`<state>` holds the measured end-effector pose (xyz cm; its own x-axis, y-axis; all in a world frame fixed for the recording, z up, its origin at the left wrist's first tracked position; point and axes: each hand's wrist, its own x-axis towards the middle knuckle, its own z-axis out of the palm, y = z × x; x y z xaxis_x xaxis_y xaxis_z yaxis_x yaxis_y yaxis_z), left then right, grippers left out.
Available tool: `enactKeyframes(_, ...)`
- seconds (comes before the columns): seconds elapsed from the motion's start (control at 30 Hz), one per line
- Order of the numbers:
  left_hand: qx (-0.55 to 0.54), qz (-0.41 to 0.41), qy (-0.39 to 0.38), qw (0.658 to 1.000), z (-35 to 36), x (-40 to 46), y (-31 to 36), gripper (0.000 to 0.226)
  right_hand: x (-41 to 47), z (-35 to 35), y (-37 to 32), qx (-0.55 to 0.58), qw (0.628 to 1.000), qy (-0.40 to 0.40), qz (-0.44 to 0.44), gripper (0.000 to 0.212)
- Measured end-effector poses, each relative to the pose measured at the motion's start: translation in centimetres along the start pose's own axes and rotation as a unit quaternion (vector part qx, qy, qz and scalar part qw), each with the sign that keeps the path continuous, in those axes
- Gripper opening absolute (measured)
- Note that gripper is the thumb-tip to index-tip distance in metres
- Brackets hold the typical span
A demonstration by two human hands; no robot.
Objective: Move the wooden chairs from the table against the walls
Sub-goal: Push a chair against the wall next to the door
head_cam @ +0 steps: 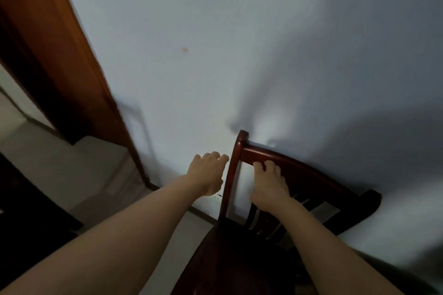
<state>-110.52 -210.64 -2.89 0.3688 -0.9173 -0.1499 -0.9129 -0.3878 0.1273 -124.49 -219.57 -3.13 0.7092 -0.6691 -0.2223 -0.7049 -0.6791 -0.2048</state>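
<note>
Dark red-brown wood fills the lower right of the view: a wooden chair (282,201) stands with its back toward the pale wall (215,55), the top rail running rightward and away from the near upright post. The right hand (269,187) curls its fingers over that top rail close to its left end, holding it. The left hand (208,172) hovers just left of the post with fingers loosely bent, holding nothing; whether it touches the post cannot be told. The rail appears to lie almost against the wall, so the chair looks nearly placed. A wooden door frame (72,67) stands well to the left.
</note>
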Motion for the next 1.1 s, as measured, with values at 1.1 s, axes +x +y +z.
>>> enactKeyframes(1.1,-0.055,-0.279,0.069,0.956,-4.4,-31.9,-44.3,0.056,-1.5,9.2,-51.7,0.017,0.966,0.037,-0.255,0.066)
